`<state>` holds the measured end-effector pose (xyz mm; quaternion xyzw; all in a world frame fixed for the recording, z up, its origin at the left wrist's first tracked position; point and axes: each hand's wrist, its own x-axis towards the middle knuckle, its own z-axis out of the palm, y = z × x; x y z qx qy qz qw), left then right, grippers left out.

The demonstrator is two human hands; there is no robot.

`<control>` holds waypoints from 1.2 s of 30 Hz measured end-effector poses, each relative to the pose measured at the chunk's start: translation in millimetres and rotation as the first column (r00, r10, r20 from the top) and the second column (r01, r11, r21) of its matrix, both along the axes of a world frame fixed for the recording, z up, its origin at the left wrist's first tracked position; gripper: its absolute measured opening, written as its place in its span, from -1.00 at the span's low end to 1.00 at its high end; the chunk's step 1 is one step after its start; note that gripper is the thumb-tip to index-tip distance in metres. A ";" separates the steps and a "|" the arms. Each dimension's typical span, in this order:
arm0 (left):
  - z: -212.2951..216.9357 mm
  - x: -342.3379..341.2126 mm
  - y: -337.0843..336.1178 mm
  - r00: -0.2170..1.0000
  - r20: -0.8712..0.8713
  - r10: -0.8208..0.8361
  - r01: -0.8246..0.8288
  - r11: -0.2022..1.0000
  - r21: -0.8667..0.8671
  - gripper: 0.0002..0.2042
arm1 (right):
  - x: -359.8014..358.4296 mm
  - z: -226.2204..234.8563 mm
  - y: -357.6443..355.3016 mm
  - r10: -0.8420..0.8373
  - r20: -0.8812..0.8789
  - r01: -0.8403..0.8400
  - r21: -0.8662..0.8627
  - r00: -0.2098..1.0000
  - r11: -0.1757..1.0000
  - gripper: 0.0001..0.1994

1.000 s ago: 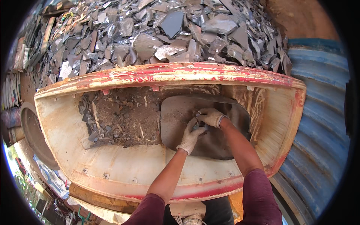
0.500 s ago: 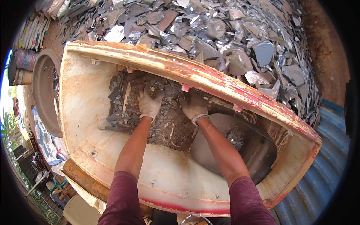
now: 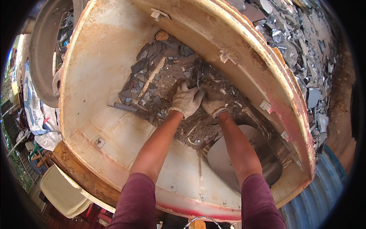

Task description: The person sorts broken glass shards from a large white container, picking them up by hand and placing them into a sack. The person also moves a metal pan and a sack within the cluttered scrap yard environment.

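Observation:
Both my hands wear dirty, pale knit gloves and reach down into a big worn cream-and-red shell. My left hand is closed over the dark dirt, its fingers bent; whatever they hold is hidden. Close against it is my right hand, whose darkened fingers blend into the debris. A thin grey sliver stands by the fingertips, and I cannot tell whether either hand grips it. Broken dark shards and a pale wood strip lie beyond the left hand.
A smooth grey-brown basin rests inside the shell under my right forearm. Heaped shiny shards lie beyond the shell's far wall. Blue corrugated sheeting is at right; a round tub and white sacks stand at left.
The view has turned and come closer to the shell's left end. My hands, apart before, have come together over the dirt, and the left fingers have bent inward.

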<state>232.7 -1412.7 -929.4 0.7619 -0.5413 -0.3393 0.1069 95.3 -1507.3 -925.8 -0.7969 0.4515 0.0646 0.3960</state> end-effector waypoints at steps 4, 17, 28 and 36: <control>29.0 16.3 57.7 0.986 -0.094 0.139 -0.143 0.989 -0.039 -0.73 | -25.5 28.5 -1.4 0.410 0.015 -0.400 0.258 0.912 0.879 -0.63; 16.2 -10.7 60.8 0.358 0.284 0.890 -0.863 0.198 0.465 0.02 | -2.6 18.8 66.7 -0.501 -0.375 0.488 -0.136 0.780 0.862 -0.30; 32.4 -41.9 56.6 0.235 -0.421 0.876 -0.696 0.454 0.557 -0.41 | -13.2 25.2 109.4 -0.815 -0.415 0.777 0.625 0.404 0.067 -0.44; 76.0 -96.5 71.4 0.135 -0.462 0.876 -0.571 0.450 0.687 -0.44 | -93.3 30.4 145.4 -0.880 -0.356 0.648 0.758 0.313 -0.076 -0.55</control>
